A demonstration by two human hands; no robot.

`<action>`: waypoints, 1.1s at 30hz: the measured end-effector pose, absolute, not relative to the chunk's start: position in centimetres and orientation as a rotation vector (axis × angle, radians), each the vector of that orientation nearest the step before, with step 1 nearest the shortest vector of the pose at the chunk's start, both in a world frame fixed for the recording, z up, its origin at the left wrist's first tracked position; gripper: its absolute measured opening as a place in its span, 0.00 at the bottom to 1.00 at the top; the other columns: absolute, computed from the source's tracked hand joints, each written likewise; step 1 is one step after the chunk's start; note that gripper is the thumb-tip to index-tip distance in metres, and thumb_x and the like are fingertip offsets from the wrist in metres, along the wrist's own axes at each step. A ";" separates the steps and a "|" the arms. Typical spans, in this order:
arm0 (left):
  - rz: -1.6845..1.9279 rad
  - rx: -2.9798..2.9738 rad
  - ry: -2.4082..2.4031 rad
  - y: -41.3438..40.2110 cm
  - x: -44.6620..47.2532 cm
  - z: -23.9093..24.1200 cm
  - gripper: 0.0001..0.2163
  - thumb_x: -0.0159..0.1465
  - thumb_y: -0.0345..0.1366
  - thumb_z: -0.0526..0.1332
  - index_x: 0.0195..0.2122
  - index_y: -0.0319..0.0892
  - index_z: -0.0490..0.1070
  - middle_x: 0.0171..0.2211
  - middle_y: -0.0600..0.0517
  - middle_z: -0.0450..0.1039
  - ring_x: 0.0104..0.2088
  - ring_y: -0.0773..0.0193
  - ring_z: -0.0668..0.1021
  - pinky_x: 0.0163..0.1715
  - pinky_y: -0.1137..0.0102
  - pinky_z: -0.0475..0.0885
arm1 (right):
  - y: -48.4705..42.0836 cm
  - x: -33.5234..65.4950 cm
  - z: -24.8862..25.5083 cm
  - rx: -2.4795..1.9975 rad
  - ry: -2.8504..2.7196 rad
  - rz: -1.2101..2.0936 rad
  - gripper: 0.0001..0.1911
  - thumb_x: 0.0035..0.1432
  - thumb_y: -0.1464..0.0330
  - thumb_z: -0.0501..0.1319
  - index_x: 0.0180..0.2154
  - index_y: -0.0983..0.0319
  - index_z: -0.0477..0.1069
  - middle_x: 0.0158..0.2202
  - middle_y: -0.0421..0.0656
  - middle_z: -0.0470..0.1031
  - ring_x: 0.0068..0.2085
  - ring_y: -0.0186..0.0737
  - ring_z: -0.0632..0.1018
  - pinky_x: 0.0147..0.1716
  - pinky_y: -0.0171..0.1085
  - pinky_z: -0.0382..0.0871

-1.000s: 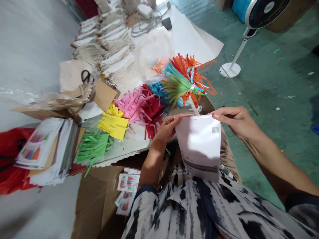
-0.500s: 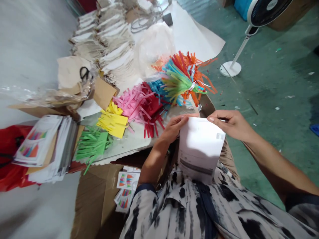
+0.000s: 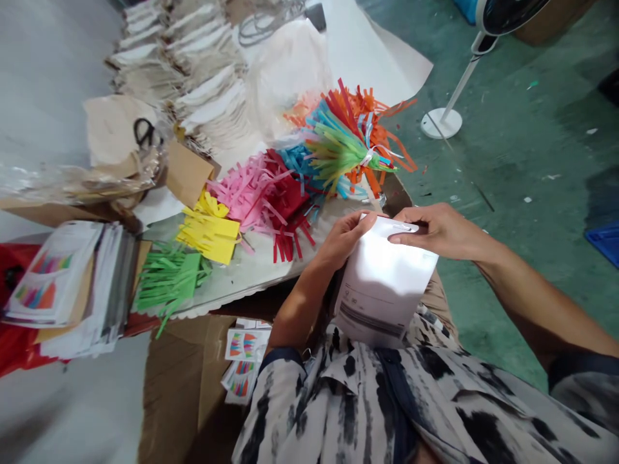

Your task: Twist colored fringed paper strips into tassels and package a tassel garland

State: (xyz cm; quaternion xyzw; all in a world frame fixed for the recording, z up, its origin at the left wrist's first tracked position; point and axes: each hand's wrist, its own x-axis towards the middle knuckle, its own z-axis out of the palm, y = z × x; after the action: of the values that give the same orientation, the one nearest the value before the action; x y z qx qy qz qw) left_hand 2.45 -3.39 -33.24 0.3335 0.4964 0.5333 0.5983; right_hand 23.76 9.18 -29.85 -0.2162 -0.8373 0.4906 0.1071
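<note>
A white printed paper packet (image 3: 382, 277) is held upright in front of my body, its front brightly lit at the top and printed with small dark text and a grey band lower down. My left hand (image 3: 345, 240) grips its top left corner, thumb over the front. With thumb and fingers, my right hand (image 3: 442, 231) pinches the top right edge, where a narrow flap with a slot shows. The packet's back and some of my fingers are hidden. Just beyond it on the table lies a tied bundle of multicoloured paper strips (image 3: 333, 145).
Pink fringed paper (image 3: 249, 193), yellow fringed paper (image 3: 213, 232) and green fringed paper (image 3: 169, 274) lie along the table edge. Printed packets (image 3: 48, 270) are stacked at left. An open cardboard box (image 3: 181, 374) stands below, holding picture cards (image 3: 242, 345). A fan (image 3: 442, 122) stands on the floor.
My right hand has moved slightly left and its thumb now lies further over the packet's front. The top edge has tilted, showing the slotted flap. The view has shifted a little.
</note>
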 end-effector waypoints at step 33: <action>1.277 0.779 1.182 -4.2 3.1 -32.9 0.24 0.57 0.54 0.82 0.46 0.44 0.83 0.38 0.52 0.83 0.33 0.64 0.80 0.33 0.71 0.73 | 9.2 24.6 -30.4 -0.584 -2.576 1.189 0.23 0.72 0.42 0.63 0.52 0.50 0.83 0.38 0.42 0.84 0.32 0.44 0.77 0.33 0.45 0.65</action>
State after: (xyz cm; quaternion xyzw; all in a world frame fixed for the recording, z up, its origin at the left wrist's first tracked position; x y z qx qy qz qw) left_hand 3.05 -4.17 -32.92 0.3329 0.5056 0.5462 0.5790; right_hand 24.56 9.23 -30.41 -0.2001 -0.8827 0.4074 0.1221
